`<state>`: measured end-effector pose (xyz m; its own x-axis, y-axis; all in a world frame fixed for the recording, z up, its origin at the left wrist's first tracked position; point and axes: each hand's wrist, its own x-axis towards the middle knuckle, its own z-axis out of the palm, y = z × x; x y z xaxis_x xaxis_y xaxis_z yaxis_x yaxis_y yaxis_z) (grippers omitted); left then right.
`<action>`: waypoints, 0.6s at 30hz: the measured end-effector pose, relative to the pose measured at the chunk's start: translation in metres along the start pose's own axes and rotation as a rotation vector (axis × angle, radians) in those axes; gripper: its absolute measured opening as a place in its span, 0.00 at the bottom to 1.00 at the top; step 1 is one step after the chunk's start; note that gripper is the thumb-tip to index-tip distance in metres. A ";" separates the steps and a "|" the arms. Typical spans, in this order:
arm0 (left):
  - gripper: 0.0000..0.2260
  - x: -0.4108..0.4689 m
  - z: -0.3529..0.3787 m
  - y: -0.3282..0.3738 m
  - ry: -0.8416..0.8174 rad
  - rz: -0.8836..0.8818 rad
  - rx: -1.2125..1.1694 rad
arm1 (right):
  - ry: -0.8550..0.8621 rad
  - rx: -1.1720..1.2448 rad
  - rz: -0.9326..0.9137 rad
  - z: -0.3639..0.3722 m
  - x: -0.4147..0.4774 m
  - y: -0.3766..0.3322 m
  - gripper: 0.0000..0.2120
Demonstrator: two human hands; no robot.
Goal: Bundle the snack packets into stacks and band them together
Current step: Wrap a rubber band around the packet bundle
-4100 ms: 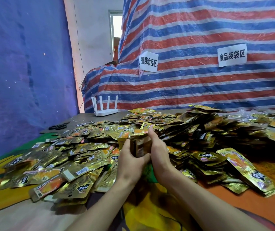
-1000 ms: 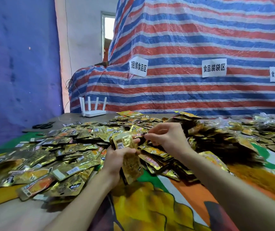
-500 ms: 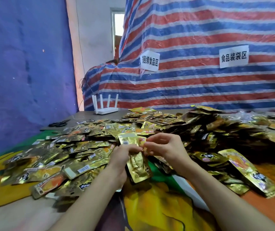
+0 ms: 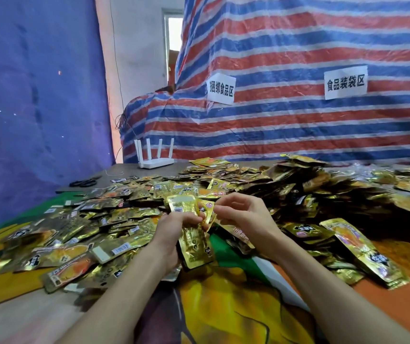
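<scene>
Table (image 4: 32, 316), packet stack (image 4: 195, 247) in left hand (image 4: 171, 234)

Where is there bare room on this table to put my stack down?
Nearest: the bare cloth just below the held stack, between your forearms. Also the pale strip at near left, and the grey tabletop between the router and the scissors. Crowded: loose packets cover the middle and right.

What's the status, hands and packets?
Left grip holds small packet stack upright. Right grip pinches extra packet beside its top. No band visible on stack. Loose packets heaped all round, nothing blocking.
</scene>
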<state>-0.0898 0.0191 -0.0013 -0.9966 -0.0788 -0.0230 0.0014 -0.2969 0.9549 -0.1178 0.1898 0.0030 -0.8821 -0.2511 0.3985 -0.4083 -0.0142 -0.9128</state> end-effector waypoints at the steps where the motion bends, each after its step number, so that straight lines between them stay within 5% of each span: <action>1: 0.07 0.001 0.000 -0.001 0.001 0.005 0.029 | -0.012 -0.023 -0.002 0.001 -0.001 -0.001 0.07; 13: 0.08 0.001 0.001 -0.005 -0.006 0.053 0.149 | -0.024 -0.029 0.099 0.004 -0.003 0.001 0.04; 18: 0.13 -0.004 0.002 -0.001 -0.153 -0.064 -0.041 | 0.038 0.204 0.182 0.001 0.002 -0.007 0.11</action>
<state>-0.0860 0.0213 -0.0021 -0.9956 0.0865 -0.0349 -0.0621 -0.3355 0.9400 -0.1160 0.1885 0.0102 -0.9462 -0.2313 0.2261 -0.1901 -0.1679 -0.9673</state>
